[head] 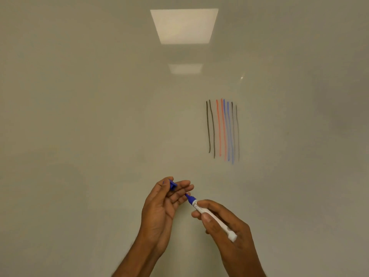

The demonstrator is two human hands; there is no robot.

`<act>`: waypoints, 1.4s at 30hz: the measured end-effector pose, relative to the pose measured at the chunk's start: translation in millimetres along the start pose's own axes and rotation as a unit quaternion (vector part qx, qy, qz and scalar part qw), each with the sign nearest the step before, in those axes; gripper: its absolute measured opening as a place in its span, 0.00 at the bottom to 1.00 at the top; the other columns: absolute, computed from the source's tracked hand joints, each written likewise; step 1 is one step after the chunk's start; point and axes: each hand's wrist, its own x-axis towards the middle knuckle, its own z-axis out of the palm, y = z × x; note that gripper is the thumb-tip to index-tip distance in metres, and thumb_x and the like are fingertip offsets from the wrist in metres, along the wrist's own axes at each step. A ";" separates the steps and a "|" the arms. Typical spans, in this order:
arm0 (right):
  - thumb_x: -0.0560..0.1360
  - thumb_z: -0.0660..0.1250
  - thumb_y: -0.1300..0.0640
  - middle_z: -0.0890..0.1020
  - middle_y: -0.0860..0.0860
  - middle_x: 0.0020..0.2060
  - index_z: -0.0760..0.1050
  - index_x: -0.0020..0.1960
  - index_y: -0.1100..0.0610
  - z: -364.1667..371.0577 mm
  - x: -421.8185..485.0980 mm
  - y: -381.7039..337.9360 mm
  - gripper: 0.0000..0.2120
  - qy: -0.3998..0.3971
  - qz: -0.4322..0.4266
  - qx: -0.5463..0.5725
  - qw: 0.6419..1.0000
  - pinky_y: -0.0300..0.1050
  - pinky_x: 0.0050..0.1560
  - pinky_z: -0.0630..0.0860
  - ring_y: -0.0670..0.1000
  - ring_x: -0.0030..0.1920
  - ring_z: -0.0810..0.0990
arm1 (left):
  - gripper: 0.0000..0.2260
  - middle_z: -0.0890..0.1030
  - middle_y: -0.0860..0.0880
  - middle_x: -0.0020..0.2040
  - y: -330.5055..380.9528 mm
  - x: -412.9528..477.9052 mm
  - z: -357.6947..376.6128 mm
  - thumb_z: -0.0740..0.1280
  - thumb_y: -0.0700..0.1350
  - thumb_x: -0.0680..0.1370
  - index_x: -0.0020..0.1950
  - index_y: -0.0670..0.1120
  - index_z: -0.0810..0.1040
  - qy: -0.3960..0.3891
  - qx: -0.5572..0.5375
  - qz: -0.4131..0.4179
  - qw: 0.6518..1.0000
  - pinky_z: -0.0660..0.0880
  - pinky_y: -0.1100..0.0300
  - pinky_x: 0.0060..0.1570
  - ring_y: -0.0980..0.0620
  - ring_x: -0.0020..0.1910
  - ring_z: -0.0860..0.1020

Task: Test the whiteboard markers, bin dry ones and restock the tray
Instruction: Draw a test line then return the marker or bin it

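My right hand (223,222) grips a white-barrelled blue marker (211,215), uncapped, with its blue tip pointing up-left toward my left palm. My left hand (161,204) pinches the blue cap (172,184) between thumb and forefinger, the other fingers loosely spread; the marker tip lies just by those fingertips. The whiteboard (99,116) fills the view in front of me. Several vertical test lines (222,129) in black, red and blue stand on it, above and to the right of my hands.
Two ceiling lights reflect on the board, a bright reflection (183,27) near the top and a fainter reflection (185,68) below it. No tray, bin or other markers are in view.
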 end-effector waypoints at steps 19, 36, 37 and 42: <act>0.77 0.63 0.51 0.83 0.31 0.50 0.79 0.55 0.42 58.2 -19.9 22.1 0.11 0.006 0.056 0.025 0.998 0.25 0.53 0.72 0.35 0.56 0.80 | 0.14 0.83 0.36 0.48 -5.8 -51.6 -35.7 0.64 0.42 0.79 0.64 0.41 0.77 0.024 -0.099 -0.101 0.990 0.72 0.41 0.67 0.40 0.51 0.84; 0.77 0.71 0.52 0.82 0.48 0.35 0.82 0.50 0.46 120.6 -85.4 102.6 0.04 -0.151 0.123 -0.070 0.978 0.41 0.35 0.74 0.47 0.32 0.76 | 0.17 0.85 0.39 0.59 -24.6 -111.4 -191.2 0.53 0.47 0.87 0.69 0.43 0.75 0.106 0.216 -0.091 0.966 0.73 0.45 0.68 0.41 0.61 0.82; 0.77 0.70 0.52 0.81 0.47 0.33 0.82 0.50 0.46 129.3 -94.5 112.1 0.03 -0.165 0.126 -0.091 0.974 0.40 0.34 0.73 0.45 0.31 0.75 | 0.17 0.85 0.42 0.60 -26.7 -120.3 -205.4 0.53 0.48 0.87 0.69 0.45 0.76 0.117 0.255 -0.096 0.955 0.73 0.47 0.70 0.45 0.62 0.82; 0.78 0.67 0.47 0.80 0.44 0.35 0.79 0.50 0.46 177.8 -152.3 162.8 0.04 -0.222 0.126 -0.188 0.949 0.46 0.38 0.78 0.49 0.37 0.78 | 0.16 0.72 0.59 0.74 -37.8 -171.6 -282.5 0.56 0.56 0.85 0.73 0.63 0.69 0.172 0.452 -0.109 0.869 0.65 0.69 0.69 0.59 0.75 0.67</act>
